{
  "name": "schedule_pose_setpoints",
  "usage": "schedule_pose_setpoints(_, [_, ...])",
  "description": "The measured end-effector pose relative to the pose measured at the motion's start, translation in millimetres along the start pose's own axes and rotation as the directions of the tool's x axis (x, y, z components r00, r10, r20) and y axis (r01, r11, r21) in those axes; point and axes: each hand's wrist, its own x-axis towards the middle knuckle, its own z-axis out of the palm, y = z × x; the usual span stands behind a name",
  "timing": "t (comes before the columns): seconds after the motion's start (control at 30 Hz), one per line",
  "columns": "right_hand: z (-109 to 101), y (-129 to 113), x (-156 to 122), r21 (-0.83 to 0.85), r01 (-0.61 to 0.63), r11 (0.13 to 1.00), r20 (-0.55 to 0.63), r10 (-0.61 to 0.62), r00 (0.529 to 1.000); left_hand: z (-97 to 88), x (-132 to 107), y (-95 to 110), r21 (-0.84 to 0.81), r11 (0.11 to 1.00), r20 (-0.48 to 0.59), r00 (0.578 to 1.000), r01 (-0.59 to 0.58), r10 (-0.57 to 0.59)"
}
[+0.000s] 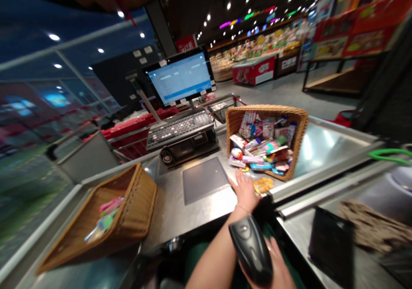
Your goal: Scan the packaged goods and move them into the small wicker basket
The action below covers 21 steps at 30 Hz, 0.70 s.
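My left hand [245, 191] reaches across the metal counter [167, 220]. Its fingers are stretched out and apart, close to the front edge of a wicker basket [267, 109] tilted toward me. Small colourful packets [260, 159] fill that basket. Beside the left hand lies a clear bag of yellow-orange pieces [264, 185]; whether the hand touches it I cannot tell. My right hand [279, 261] is closed around a black handheld barcode scanner [249, 247], which it holds over my left forearm and which hides part of the fingers.
A second wicker basket [146, 199] with a few bright items stands at the left. Between the baskets are a grey mat [205, 179], a keyboard [180, 129] and a monitor [182, 79]. At the right lie a dark flat object [333, 244] and a brown cloth [373, 224].
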Motion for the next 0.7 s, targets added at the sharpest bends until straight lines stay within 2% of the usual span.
schedule_pose_setpoints(0.7, [6.2, 5.1, 0.6, -0.018, -0.007, 1.000, 0.020, 0.007, 1.000, 8.1, 7.0, -4.6, -0.018, 1.000, -0.011, 1.000, -0.010, 0.010])
